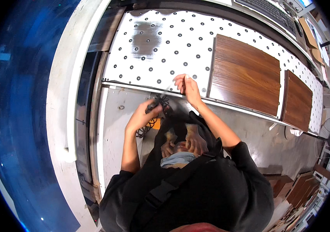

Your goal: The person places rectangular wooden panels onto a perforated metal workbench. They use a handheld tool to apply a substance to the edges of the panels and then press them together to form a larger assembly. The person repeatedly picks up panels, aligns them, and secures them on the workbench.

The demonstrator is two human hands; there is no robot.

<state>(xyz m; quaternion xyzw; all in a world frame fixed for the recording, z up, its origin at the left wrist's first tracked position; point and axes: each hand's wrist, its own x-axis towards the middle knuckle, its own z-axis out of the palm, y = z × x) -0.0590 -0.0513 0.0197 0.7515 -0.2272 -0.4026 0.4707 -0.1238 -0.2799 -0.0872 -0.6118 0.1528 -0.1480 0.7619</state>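
My left hand (143, 116) is closed around part of a black coiled cord (162, 102), whose loops bunch up beside the fingers. More of its coils hang below the wrist, next to an orange piece (156, 123). My right hand (188, 88) is over the near edge of the white table (149, 69), fingers curled toward the left. A pale, blurred streak runs from its fingertips down toward the cord; what it is cannot be made out. To the right of that hand a large dark wood-grain panel (246, 75) lies on the table, with a smaller brown panel (298, 100) beyond it.
Round black-ringed dots cover the white tabletop. A keyboard (267, 13) and a mouse (299, 29) sit on the shelf behind. At left stands a pale machine frame (62, 77) with a blue surface (18, 104) beyond. Several brown boards (302, 189) are stacked at lower right.
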